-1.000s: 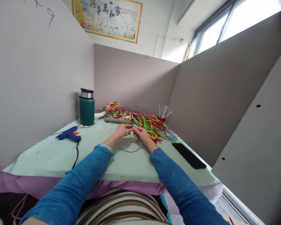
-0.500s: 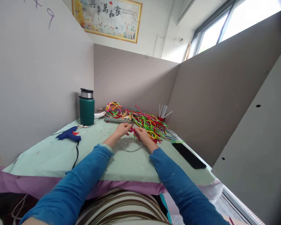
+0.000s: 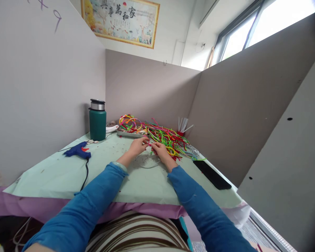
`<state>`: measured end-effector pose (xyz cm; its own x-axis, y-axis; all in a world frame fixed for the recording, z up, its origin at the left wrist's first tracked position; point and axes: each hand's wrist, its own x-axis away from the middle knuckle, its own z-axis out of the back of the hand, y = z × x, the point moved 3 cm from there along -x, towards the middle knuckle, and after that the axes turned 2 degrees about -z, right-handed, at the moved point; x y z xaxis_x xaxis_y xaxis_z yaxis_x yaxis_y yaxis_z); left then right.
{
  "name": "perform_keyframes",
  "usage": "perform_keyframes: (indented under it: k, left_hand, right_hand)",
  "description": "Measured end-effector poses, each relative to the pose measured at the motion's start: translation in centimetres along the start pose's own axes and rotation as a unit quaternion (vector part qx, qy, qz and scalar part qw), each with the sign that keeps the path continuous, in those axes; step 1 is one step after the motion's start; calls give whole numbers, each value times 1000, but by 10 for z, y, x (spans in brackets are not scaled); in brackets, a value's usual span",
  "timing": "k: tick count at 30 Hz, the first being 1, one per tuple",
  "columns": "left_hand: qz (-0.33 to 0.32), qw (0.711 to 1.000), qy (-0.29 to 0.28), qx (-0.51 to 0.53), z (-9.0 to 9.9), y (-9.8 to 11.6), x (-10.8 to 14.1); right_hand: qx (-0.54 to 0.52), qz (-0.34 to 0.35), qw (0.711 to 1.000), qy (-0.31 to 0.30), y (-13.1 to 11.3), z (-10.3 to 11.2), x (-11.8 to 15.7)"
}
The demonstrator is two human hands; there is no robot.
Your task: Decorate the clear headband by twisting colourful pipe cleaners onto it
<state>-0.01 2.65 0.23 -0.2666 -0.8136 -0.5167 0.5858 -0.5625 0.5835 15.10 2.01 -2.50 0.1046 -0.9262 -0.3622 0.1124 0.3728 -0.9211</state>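
Note:
Over the middle of the table, my left hand (image 3: 138, 146) pinches a short pink pipe cleaner (image 3: 149, 143). My right hand (image 3: 160, 150), close beside it, has its fingertips closed on the same pipe cleaner. Below the hands shows the curve of a thin grey hoop (image 3: 150, 167); whether it is joined to the pipe cleaner I cannot tell. Just behind my right hand lies a heap of coloured pipe cleaners (image 3: 168, 134), mostly green and red. A metal tray (image 3: 130, 134) with colourful bent hoops and small bits stands behind my left hand.
A blue glue gun (image 3: 78, 150) with a black cord lies at left, near a green bottle (image 3: 97, 124). At right is a black flat slab (image 3: 212, 175). White sticks stand in a red holder (image 3: 180, 133) at the back. Grey partitions (image 3: 152, 84) surround the table.
My fingers have shifted slightly around the pink pipe cleaner, and a bit of it now sticks up by my left fingertips. Less of the grey hoop shows below the hands.

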Motion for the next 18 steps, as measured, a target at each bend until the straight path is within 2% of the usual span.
perform_keyframes:
  k: [5,11,18]
  left_hand:
    - [-76,990,28,-112,2,7,2]
    - [-106,985,57,-125,2,6,2]
    - [-121,981,36,-149,0,6,3]
  right_hand:
    - [-5,-4,1000,-2,0,-1,0]
    - [-11,-2,1000,-5,0,-1,0]
    - [-14,-1,1000,-9,-1,-2,1]
